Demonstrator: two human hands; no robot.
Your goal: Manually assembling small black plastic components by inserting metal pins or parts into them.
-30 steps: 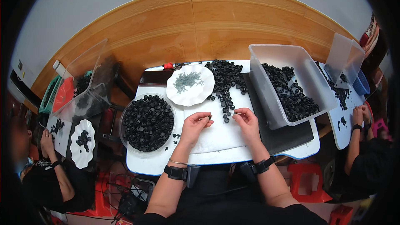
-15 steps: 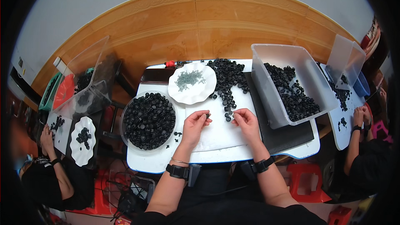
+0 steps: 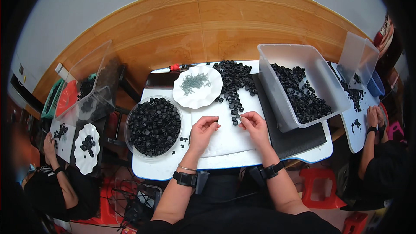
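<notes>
Over the white work sheet [image 3: 225, 142], my left hand [image 3: 203, 133] pinches a small dark part [image 3: 216, 122] between thumb and forefinger, mostly covered by the fingertips. My right hand [image 3: 255, 128] is closed in a pinch beside the near end of a trail of small black caps [image 3: 235, 108]; whatever lies between its fingertips is hidden. That trail runs back to a larger heap of black caps [image 3: 236, 70]. Behind my left hand stands a white wavy-edged plate [image 3: 182, 99] with small clear greenish pieces [image 3: 196, 83].
Left of my hands is a round clear tub [image 3: 127, 128] full of black caps. A translucent bin [image 3: 277, 95] with more caps stands right, on a dark mat [image 3: 299, 141]. Co-workers' hands [image 3: 49, 147] show at the left and at the right [image 3: 375, 117].
The whole view has shifted slightly. Both my hands keep nearly the same place and pinched shape, and the dark part in my left fingers shows less.
</notes>
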